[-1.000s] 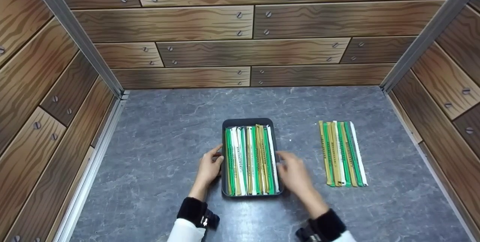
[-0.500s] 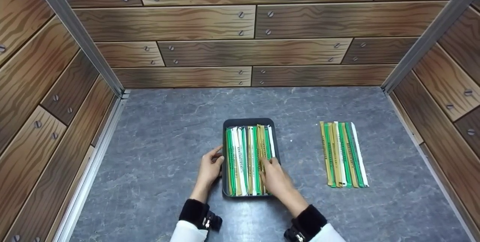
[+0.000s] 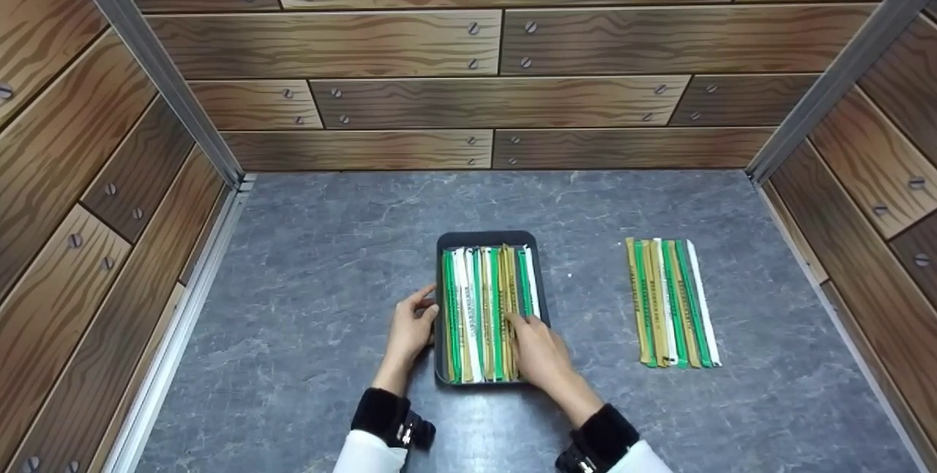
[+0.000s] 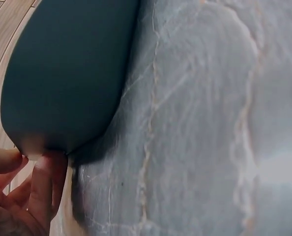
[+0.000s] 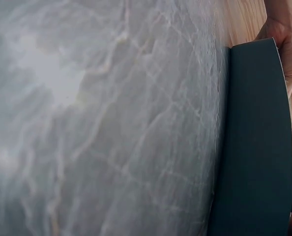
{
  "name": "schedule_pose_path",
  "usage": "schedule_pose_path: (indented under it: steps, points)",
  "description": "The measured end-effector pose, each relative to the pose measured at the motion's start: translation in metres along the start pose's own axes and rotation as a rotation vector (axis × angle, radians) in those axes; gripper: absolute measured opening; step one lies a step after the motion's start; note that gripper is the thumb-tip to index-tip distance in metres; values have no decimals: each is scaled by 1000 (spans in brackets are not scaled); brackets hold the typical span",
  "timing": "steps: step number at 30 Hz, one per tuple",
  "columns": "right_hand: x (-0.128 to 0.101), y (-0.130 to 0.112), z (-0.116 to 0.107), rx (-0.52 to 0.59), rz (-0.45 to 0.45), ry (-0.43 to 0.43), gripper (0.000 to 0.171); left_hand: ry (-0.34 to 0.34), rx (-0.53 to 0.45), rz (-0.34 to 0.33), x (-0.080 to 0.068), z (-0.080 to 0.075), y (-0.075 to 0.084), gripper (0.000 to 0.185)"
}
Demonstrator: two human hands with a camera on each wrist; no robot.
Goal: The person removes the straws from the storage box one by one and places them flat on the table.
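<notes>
Wrapped sticks (image 3: pixel 483 312) are packed lengthwise in a dark tray (image 3: pixel 487 237) at mid-bench (image 3: pixel 307 275). Its left wall is steadied by the left hand (image 3: pixel 411 326), fingers relaxed. The right hand (image 3: pixel 538 356) appears to pinch one tan stick; a clean lift is judged next.

Even bright overhead light, soft shadows, sharp head view, both wrist views blurred, pale glare patches
</notes>
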State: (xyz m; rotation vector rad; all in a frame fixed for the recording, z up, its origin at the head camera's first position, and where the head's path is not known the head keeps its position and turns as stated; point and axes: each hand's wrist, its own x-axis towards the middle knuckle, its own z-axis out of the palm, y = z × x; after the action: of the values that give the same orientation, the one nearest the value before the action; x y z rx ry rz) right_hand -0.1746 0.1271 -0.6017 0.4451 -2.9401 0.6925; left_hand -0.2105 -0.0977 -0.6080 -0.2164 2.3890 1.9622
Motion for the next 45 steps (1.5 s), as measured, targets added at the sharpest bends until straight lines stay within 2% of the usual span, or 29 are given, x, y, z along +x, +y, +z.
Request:
schedule_pose_path:
  steps: [7, 14, 18, 24, 30, 33, 35, 41, 45]
  points:
    - [0, 0, 0, 20, -12, 22, 28, -2, -5, -18, 1, 0, -1, 41]
    - [1, 0, 2, -18, -7, 3, 38, 0, 8, -16, 1, 0, -1, 41]
    - [1, 0, 1, 17, -12, 31, 30, -1, 13, -9, 1, 0, 0, 41]
    - [2, 4, -6, 176, -7, 51, 29, 0, 17, -27, 1, 1, 1, 42]
    - [-1, 8, -21, 463, 50, -19, 31, -16, 0, -51, 0, 0, 3, 42]
    - [-5, 13, -31, 596, 86, -17, 32, -16, -10, -64, -1, 0, 4, 42]
    - [-7, 17, -36, 631, 102, 14, 33, -14, -18, -73, 0, 0, 4, 42]
    - [-12, 47, -51, 585, 180, 137, 48, -18, -31, -63, 0, -1, 4, 42]
    - [-16, 74, -63, 482, 243, 195, 54, -20, -24, -53, 0, -1, 3, 42]
